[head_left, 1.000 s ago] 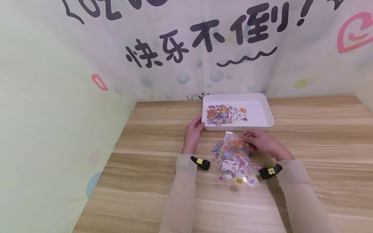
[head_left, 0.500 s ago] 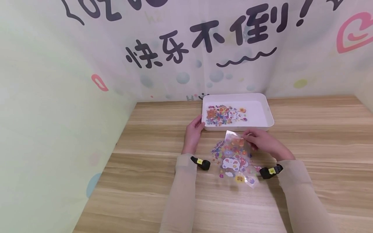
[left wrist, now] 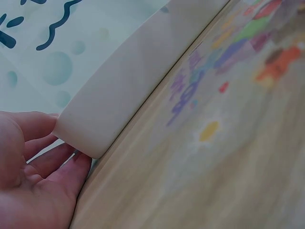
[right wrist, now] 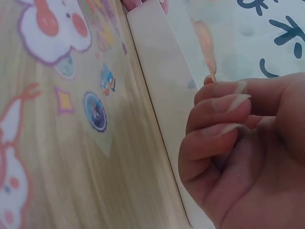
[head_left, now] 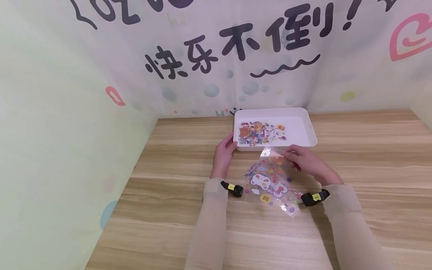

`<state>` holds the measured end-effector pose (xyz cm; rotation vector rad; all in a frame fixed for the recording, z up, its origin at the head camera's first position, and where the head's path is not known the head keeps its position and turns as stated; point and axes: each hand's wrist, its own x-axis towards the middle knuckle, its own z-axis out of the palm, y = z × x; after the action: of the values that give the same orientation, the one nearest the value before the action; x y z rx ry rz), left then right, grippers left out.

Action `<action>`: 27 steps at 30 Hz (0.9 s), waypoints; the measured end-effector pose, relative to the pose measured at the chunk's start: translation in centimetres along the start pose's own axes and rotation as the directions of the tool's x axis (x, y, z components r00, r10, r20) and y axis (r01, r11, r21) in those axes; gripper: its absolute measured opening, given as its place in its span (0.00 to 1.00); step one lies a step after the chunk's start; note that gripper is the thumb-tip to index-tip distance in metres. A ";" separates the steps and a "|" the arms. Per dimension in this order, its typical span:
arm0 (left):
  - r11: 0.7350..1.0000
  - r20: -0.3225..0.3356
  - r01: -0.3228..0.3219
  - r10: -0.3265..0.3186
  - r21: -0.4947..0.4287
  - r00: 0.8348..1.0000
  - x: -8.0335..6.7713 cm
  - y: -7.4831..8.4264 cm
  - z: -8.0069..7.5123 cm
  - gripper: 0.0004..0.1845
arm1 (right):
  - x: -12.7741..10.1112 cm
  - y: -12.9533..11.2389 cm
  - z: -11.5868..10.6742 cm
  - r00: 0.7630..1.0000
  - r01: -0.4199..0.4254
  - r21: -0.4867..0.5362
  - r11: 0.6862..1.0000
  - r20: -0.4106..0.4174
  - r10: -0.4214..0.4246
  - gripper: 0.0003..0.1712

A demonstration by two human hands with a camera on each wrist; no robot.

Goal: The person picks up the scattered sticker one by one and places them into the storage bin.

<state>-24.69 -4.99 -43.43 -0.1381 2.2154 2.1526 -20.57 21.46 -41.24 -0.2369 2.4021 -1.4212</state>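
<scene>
While our left hand [head_left: 223, 153] rests relaxed against the tray [head_left: 312, 132] corner, our right hand [head_left: 305, 162] pinches the sticker sheet [head_left: 270, 179] just before it.

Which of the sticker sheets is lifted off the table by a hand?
The clear sticker sheet pinched by the right hand, in front of the white tray; another sheet lies inside it.

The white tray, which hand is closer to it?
Left. The left hand touches the tray at its near left corner; the right hand holds a sticker sheet just before it.
</scene>
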 end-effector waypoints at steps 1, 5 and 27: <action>1.000 -0.001 -0.002 0.002 0.001 1.000 0.0 0.0 0.0 0.23 | 0.0 0.0 0.0 1.000 -0.003 0.002 1.000 -0.006 0.003 0.16; 1.000 0.010 0.001 -0.001 0.004 1.000 -0.2 0.3 0.0 0.23 | 0.0 0.1 -0.1 1.000 -0.009 0.002 1.000 -0.011 0.009 0.16; 0.999 -0.027 -0.032 0.031 -0.024 0.999 1.2 -1.9 0.0 0.22 | -0.1 0.4 -0.6 0.994 0.045 0.208 0.977 -0.107 -0.023 0.23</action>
<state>-25.74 -5.03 -45.44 -0.1343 2.2203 2.2078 -20.63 22.16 -41.33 -0.1548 2.3131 -1.7283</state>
